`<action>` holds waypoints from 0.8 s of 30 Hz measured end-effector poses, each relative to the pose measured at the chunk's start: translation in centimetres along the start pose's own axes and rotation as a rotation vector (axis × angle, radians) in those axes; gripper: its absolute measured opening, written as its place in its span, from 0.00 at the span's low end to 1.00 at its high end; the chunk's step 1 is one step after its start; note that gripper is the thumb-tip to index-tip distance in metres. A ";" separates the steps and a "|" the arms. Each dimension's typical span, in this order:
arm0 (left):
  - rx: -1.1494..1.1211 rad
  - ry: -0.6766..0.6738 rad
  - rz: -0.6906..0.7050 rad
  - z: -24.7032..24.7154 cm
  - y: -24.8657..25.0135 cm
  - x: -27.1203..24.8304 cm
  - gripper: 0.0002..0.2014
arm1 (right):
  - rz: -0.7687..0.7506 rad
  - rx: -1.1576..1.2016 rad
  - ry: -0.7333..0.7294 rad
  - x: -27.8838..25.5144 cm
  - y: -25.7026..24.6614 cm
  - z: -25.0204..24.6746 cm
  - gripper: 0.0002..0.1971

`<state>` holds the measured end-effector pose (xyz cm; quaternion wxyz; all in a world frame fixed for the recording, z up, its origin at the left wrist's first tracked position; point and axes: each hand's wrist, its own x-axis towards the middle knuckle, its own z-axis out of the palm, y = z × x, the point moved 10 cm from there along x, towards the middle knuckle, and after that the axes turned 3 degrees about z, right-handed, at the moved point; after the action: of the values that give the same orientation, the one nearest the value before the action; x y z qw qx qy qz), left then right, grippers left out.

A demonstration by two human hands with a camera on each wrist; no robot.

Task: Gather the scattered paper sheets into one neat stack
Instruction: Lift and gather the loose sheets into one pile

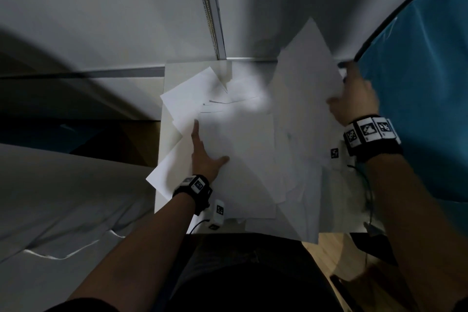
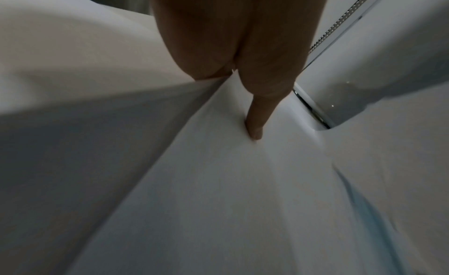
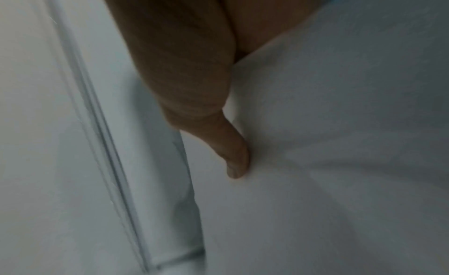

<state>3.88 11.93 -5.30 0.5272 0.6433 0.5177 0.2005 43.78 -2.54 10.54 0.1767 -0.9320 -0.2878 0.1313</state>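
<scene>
Several white paper sheets [image 1: 235, 149] lie overlapping and askew on a small white table [image 1: 167, 144]. My left hand [image 1: 206, 157] holds the left edge of the top flat sheet. Its thumb [image 2: 256, 123] lies on the paper and its fingers are hidden under the sheet [image 2: 218, 192]. My right hand [image 1: 354, 99] grips a bundle of sheets [image 1: 304, 78] by its right edge and holds it tilted up off the table. The right thumb [image 3: 234, 156] presses on the face of that paper [image 3: 340, 125]; the other fingers are hidden behind it.
A blue fabric bag [image 1: 425, 83] stands close on the right. A wall with a perforated metal rail [image 1: 210, 12] is behind the table. Grey bedding [image 1: 63, 197] lies to the left. A small white tagged device [image 1: 219, 211] with a cable sits at the table's near edge.
</scene>
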 end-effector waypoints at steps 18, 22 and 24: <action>-0.600 -0.086 -0.618 3.5 -3.9 -1.4 0.42 | 0.430 0.663 -0.489 -12.7 2.7 18.4 0.30; -0.301 -0.079 -0.451 2.3 -2.9 -0.8 0.41 | 0.133 0.287 -0.606 -13.7 0.0 20.8 0.38; -0.102 -0.041 -0.327 1.8 -3.0 -0.3 0.39 | 0.065 0.138 -0.667 -13.8 -0.4 22.0 0.44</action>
<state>3.88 10.55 -8.52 0.5953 0.5267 0.5938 0.1250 24.96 -4.71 -7.17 0.1310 -0.8324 -0.2901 0.4535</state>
